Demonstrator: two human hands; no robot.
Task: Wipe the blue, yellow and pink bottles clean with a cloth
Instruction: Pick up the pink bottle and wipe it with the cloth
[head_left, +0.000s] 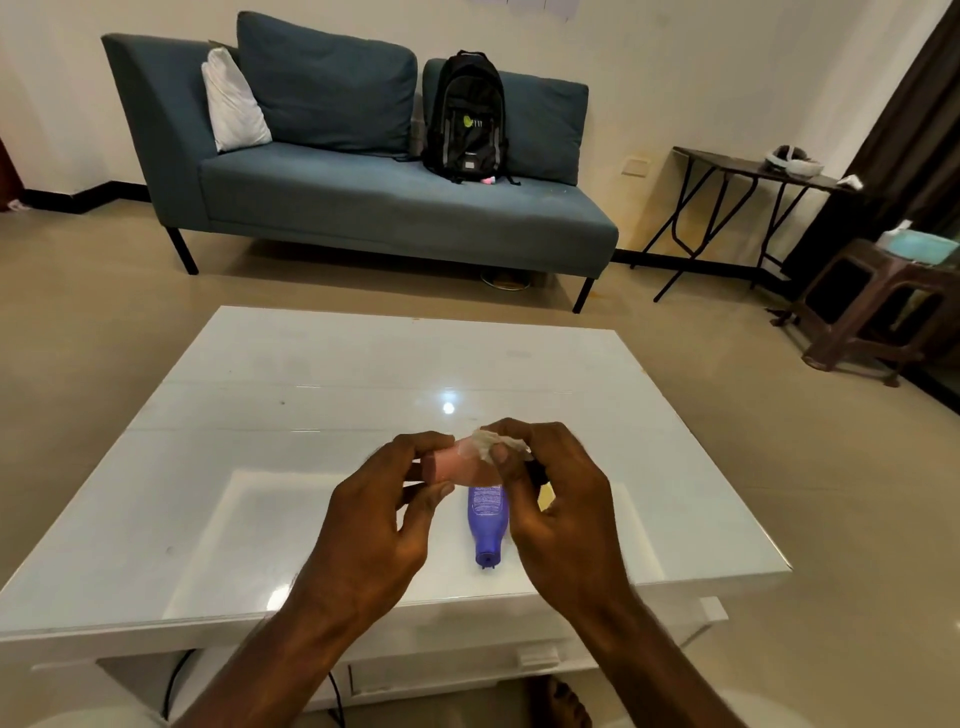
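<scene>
My left hand grips a pink bottle by one end and holds it sideways above the white table. Fingers of my right hand pinch a small white cloth against the bottle's other end. The blue bottle lies flat on the table just below my hands, cap pointing toward me. A sliver of yellow shows behind my right hand; most of it is hidden, as is a dark cap by my right fingers.
A blue sofa with a black backpack stands beyond the table. A folding side table and a brown stool stand at the right. A black cable hangs under the table's near edge.
</scene>
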